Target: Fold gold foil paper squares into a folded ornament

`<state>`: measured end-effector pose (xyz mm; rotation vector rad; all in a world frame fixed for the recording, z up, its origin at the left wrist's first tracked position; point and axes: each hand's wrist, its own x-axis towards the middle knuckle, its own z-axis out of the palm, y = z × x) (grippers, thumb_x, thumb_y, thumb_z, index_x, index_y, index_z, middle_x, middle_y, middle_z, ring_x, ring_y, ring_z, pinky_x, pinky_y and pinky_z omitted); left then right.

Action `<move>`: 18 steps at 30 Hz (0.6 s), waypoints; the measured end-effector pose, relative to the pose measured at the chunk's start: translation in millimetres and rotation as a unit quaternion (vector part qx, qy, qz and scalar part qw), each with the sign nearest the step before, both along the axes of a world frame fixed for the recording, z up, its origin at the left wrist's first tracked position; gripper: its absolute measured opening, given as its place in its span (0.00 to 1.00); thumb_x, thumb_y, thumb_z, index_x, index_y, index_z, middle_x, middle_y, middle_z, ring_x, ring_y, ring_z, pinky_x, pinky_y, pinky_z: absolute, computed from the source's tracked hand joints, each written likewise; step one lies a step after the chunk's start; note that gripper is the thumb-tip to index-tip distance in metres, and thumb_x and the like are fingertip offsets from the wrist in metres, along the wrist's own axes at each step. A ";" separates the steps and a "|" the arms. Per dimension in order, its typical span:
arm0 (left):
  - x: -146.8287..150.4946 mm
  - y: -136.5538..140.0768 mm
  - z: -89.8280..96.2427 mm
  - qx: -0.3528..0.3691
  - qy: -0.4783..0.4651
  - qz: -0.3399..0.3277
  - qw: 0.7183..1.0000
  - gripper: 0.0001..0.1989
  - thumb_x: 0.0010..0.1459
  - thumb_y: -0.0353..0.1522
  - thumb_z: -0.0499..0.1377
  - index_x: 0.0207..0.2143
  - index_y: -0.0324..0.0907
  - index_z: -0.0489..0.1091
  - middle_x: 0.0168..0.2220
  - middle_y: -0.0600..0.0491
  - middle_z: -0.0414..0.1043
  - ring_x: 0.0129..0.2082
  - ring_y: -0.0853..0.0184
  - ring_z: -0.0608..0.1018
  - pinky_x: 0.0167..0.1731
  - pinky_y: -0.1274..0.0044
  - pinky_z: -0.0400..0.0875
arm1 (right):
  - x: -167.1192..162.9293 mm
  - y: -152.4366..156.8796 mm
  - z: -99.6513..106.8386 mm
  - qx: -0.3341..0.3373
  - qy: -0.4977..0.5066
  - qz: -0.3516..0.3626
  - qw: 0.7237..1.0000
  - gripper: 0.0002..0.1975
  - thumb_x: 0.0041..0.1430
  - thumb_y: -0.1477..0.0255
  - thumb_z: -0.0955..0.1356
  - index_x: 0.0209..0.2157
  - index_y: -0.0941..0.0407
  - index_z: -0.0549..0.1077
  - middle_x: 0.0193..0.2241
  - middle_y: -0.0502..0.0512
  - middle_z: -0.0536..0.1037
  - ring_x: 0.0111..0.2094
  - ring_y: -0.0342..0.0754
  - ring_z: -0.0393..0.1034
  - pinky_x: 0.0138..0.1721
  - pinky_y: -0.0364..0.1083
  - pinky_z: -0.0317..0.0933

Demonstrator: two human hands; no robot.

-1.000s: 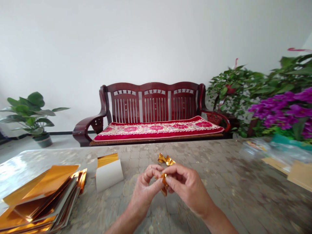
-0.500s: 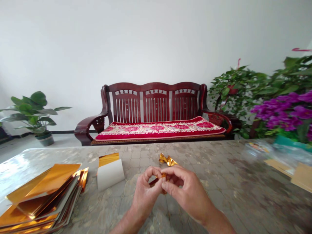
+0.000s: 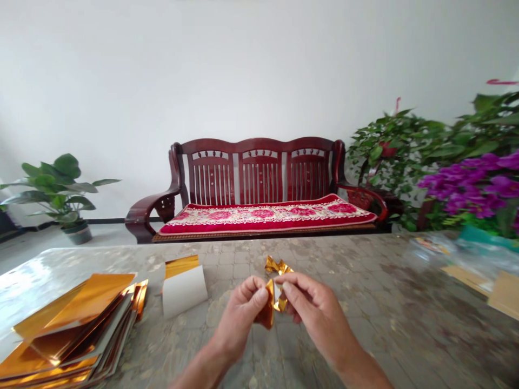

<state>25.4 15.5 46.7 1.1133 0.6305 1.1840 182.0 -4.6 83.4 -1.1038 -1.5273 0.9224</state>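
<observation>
Low over the middle of the table, my left hand [image 3: 243, 308] pinches a small folded piece of gold foil paper [image 3: 266, 313] between thumb and fingers. My right hand [image 3: 314, 302] grips the piece's right side, where a white patch and a crinkled gold bit show between the two hands. The fingertips hide part of the fold. Just beyond my right fingers, a crumpled gold foil piece [image 3: 274, 265] lies on the table, its right end close behind the hand.
A stack of gold foil sheets [image 3: 93, 302] lies at the left. A curled white-backed sheet [image 3: 184, 292] rests nearer the middle. Plastic bags [image 3: 433, 248] and brown card [image 3: 505, 294] lie at the right of the patterned table [image 3: 385, 308]. Beyond stands a wooden bench [image 3: 259, 143].
My hands have drawn slightly apart from each other. More of the gold foil paper now shows between them, with a white patch exposed.
</observation>
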 end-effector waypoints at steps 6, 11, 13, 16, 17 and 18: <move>-0.8 0.9 -0.3 -0.047 -0.075 -0.104 0.991 0.18 0.53 0.44 0.66 0.29 0.39 0.70 0.29 0.52 0.70 0.31 0.70 0.72 0.34 0.80 0.65 | -4.0 3.6 0.8 0.061 -0.020 0.042 0.997 0.08 0.59 0.66 0.69 0.36 0.52 0.81 0.32 0.52 0.76 0.35 0.47 0.70 0.38 0.44 0.64; 4.7 -0.7 -1.2 -0.066 -0.075 -0.087 0.991 0.16 0.52 0.41 0.68 0.32 0.40 0.68 0.27 0.55 0.69 0.27 0.72 0.70 0.30 0.81 0.63 | -7.7 2.6 -1.4 0.085 -0.022 -0.022 0.996 0.05 0.55 0.70 0.71 0.26 0.54 0.78 0.27 0.50 0.74 0.31 0.45 0.69 0.36 0.44 0.62; 5.6 -0.9 -1.4 -0.048 -0.058 -0.053 0.996 0.15 0.53 0.40 0.68 0.32 0.41 0.66 0.26 0.57 0.68 0.24 0.73 0.67 0.27 0.81 0.61 | -7.9 1.6 -1.3 0.092 -0.038 -0.040 0.994 0.07 0.56 0.71 0.70 0.25 0.54 0.76 0.27 0.49 0.74 0.31 0.45 0.69 0.35 0.43 0.62; 4.4 -3.4 -0.1 0.014 -0.003 0.051 0.999 0.14 0.59 0.41 0.62 0.31 0.41 0.67 0.27 0.56 0.68 0.28 0.70 0.69 0.32 0.79 0.64 | -7.5 0.1 -0.9 0.106 -0.063 -0.061 0.990 0.07 0.58 0.71 0.69 0.26 0.54 0.75 0.27 0.50 0.74 0.30 0.45 0.69 0.33 0.43 0.61; 3.6 -4.9 0.4 0.045 0.029 0.095 0.994 0.14 0.61 0.42 0.59 0.31 0.41 0.68 0.28 0.55 0.69 0.30 0.69 0.70 0.34 0.78 0.66 | -7.3 -0.3 -0.8 0.114 -0.070 -0.071 0.988 0.07 0.58 0.71 0.69 0.26 0.54 0.75 0.27 0.50 0.74 0.30 0.44 0.69 0.32 0.42 0.61; 2.9 -6.5 0.8 0.079 0.065 0.136 0.985 0.14 0.62 0.42 0.58 0.31 0.41 0.70 0.29 0.54 0.71 0.32 0.67 0.71 0.37 0.77 0.66 | -7.2 -0.6 -0.8 0.122 -0.075 -0.080 0.986 0.07 0.59 0.71 0.68 0.27 0.54 0.75 0.28 0.50 0.74 0.30 0.44 0.69 0.31 0.42 0.60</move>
